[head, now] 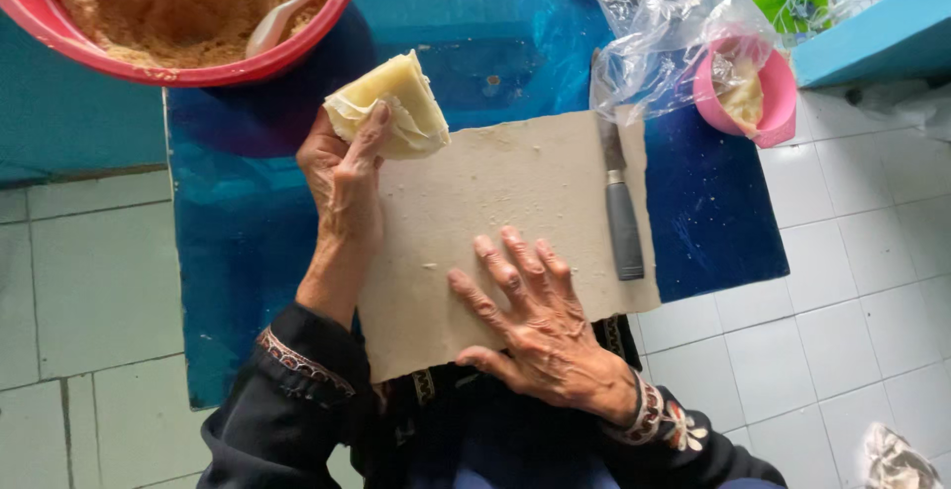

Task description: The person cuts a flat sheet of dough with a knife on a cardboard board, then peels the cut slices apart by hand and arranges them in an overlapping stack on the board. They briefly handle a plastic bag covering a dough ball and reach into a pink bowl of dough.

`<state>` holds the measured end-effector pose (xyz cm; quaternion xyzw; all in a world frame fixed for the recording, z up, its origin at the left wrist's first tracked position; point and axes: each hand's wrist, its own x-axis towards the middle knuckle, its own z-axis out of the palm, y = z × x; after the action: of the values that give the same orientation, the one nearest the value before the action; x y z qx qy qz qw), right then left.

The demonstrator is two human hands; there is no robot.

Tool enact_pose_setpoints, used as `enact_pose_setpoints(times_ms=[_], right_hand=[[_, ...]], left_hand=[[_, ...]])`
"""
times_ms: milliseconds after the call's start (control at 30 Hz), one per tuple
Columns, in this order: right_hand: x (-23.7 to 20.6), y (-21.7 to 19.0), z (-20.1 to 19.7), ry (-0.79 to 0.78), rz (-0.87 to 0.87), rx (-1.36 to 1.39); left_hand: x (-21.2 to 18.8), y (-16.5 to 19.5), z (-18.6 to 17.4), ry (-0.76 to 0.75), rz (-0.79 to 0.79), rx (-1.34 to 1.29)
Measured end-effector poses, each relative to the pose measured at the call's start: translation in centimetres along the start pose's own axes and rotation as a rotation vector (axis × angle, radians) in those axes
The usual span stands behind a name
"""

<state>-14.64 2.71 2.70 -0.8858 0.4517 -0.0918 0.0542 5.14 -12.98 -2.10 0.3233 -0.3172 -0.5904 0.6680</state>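
1. The left hand [345, 177] holds a folded yellow wrapper [392, 106], fingers closed on it, above the blue surface [238, 241]
2. The right hand [535, 321] lies flat and open on the pale board [495, 192], holding nothing
3. A knife [620, 214] rests on the board's right edge
4. A red bowl [198, 71] of brown filling stands at top left

Blue table [248, 241], pale board [515, 202], pink basin [188, 68], small pink bowl [778, 103]
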Motion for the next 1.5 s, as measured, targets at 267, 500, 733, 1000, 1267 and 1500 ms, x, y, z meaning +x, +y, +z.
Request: enact_pose_setpoints(times_ms=[267,500,733,1000,1267,1500], right_hand=[[-1.0,3.8,-2.0,0.198,0.26,-0.158],[-3.4,8.8,-1.7,0.418,0.473,0.016],[-10.8,10.2,-4.7,0.343,0.672,-0.077],[-23.7,17.7,-10.7,0.65,0.796,0.219],[-10.2,38.2,-12.1,0.468,0.532,-0.396],[-1.9,43.7,-9.6,0.367,0.482,-0.208]], left_hand=[[0.3,0.1,-0.5,-0.001,0.094,0.257],[0.3,-0.2,-0.6,0.001,0.093,0.278],[0.4,0.1,-0.2,0.015,0.088,0.286],[0.2,-0.1,-0.3,0.02,0.082,0.304],[0.4,-0.1,-0.5,0.055,0.087,0.387],[0.3,-0.1,-0.9,0.056,0.022,0.299]])
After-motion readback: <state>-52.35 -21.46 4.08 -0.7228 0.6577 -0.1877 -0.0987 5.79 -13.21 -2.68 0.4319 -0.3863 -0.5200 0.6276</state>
